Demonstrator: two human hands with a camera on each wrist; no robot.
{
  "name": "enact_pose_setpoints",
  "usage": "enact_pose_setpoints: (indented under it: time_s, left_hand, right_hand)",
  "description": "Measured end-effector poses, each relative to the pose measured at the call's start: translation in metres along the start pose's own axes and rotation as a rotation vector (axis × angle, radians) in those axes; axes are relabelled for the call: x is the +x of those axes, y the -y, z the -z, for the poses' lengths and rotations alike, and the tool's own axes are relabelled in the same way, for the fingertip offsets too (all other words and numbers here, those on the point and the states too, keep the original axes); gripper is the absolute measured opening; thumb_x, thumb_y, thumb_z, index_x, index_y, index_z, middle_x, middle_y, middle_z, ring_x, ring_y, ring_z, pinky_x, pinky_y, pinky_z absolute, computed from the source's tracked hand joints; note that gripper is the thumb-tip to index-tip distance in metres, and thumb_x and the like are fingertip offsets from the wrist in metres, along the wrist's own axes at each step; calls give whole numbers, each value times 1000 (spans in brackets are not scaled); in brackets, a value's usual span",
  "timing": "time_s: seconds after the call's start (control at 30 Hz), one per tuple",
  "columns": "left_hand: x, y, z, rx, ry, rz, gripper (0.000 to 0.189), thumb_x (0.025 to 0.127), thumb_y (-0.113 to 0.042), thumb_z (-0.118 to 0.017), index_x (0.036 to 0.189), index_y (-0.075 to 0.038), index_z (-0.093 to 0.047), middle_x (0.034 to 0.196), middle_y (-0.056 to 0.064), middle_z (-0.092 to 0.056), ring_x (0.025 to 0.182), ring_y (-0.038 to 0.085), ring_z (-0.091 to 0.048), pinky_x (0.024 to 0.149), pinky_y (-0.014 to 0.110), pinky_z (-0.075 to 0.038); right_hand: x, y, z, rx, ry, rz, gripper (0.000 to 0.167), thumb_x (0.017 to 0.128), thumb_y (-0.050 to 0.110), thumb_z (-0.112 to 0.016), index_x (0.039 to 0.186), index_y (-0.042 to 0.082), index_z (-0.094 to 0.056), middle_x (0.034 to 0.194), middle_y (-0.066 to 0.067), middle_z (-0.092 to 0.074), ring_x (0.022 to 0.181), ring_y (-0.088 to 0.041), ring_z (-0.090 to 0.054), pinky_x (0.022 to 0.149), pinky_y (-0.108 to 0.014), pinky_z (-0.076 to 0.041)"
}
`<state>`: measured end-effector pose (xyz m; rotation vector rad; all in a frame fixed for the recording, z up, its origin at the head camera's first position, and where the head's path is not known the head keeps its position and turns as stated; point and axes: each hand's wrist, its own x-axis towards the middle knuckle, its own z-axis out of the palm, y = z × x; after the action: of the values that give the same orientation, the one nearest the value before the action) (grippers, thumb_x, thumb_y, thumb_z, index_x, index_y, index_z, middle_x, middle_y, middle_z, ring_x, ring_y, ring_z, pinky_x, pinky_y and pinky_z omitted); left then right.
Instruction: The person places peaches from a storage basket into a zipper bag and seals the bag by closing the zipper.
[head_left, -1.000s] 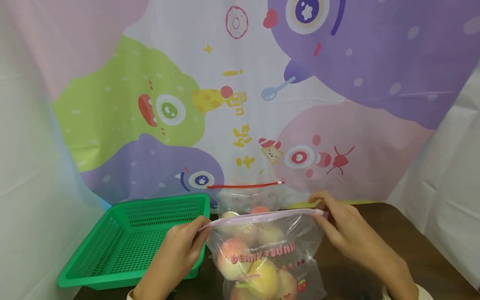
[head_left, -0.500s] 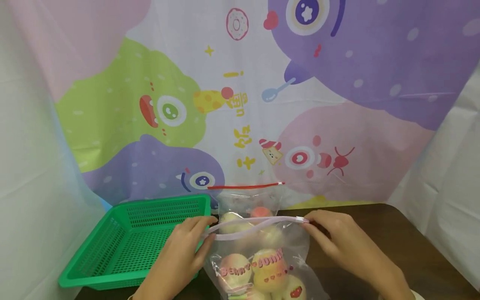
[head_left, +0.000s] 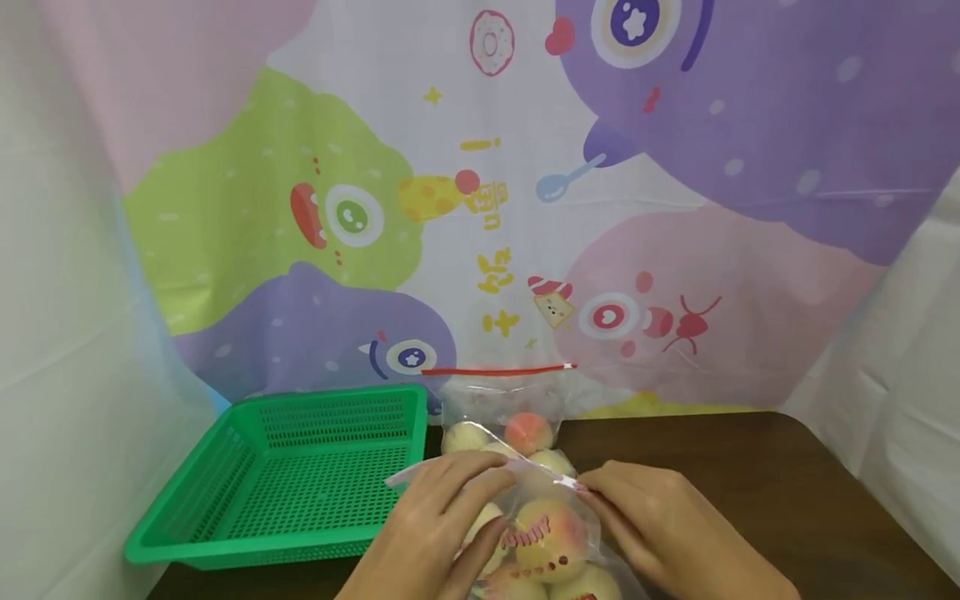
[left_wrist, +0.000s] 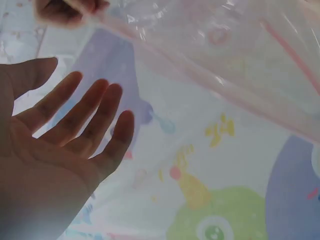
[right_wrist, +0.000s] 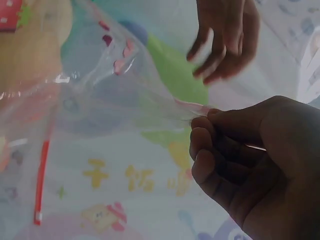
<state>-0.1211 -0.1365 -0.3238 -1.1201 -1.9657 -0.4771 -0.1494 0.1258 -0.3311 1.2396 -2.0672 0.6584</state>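
A clear slider-zip bag (head_left: 536,533) with pink lettering and a pale pink zip strip holds several peaches, front centre in the head view. My right hand (head_left: 652,517) pinches the right end of that strip at the white slider (head_left: 564,481); the right wrist view shows thumb and fingertips (right_wrist: 202,135) meeting on the bag's corner. Over the left part of the bag is my left hand (head_left: 442,521), its fingers spread and loosely bent. Nothing lies in that palm (left_wrist: 55,165) in the left wrist view. The hand hides part of the bag's mouth.
Behind stands another clear bag (head_left: 498,400) with a red zip strip (head_left: 498,372) and several peaches. A green slotted basket (head_left: 277,550) sits at the left on the dark brown table (head_left: 720,467). A cartoon-printed cloth (head_left: 495,233) hangs at the back.
My left hand has let go of the strip's left end and moved right over the bag. My right hand, still pinching the strip, has come lower and inward. The strip now slants down rightward.
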Motion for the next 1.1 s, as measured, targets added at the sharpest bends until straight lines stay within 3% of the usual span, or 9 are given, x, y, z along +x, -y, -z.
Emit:
enact_pose_setpoints:
  time_s: [0.13, 0.4, 0.6, 0.87, 1.1]
  left_hand:
    - [4, -4, -13, 26, -58, -97, 27, 105, -26, -51, 118, -7, -66, 120, 6, -65, 111, 22, -61, 94, 35, -50]
    - [2, -10, -32, 115, -86, -163, 24, 105, -24, -50, 104, -11, -70, 103, -1, -70, 103, 17, -63, 90, 32, -51]
    - [1, -13, -33, 141, -72, -139, 23, 104, -25, -52, 98, -13, -70, 97, -3, -70, 100, 15, -64, 89, 30, -50]
    - [0, -13, -30, 107, -5, -120, 22, 106, -22, -49, 98, -15, -69, 97, -6, -69, 100, 13, -63, 92, 29, -49]
    - [-2, -12, -29, 104, -6, -125, 21, 106, -22, -49, 100, -15, -68, 97, -6, -68, 101, 13, -63, 92, 29, -49]
  right_hand:
    - [0, 10, -4, -35, 15, 73, 31, 108, 30, -41, 98, 18, -67, 79, 17, -52, 69, 4, -47, 63, -9, -41]
    - [1, 20, -10, 18, 22, 132, 38, 108, 22, -35, 102, 15, -72, 73, 14, -44, 65, 4, -36, 59, -2, -30]
    - [2, 23, -11, 5, -10, 196, 32, 107, 21, -40, 112, 15, -70, 74, 13, -45, 64, 4, -38, 60, -2, -29]
    - [0, 26, -7, 47, 13, 164, 30, 107, 25, -43, 117, 17, -70, 74, 15, -48, 64, 6, -38, 61, -1, -29]
    - [1, 26, -7, 67, -6, 179, 27, 107, 25, -45, 117, 19, -70, 77, 17, -49, 67, 8, -39, 62, 1, -30]
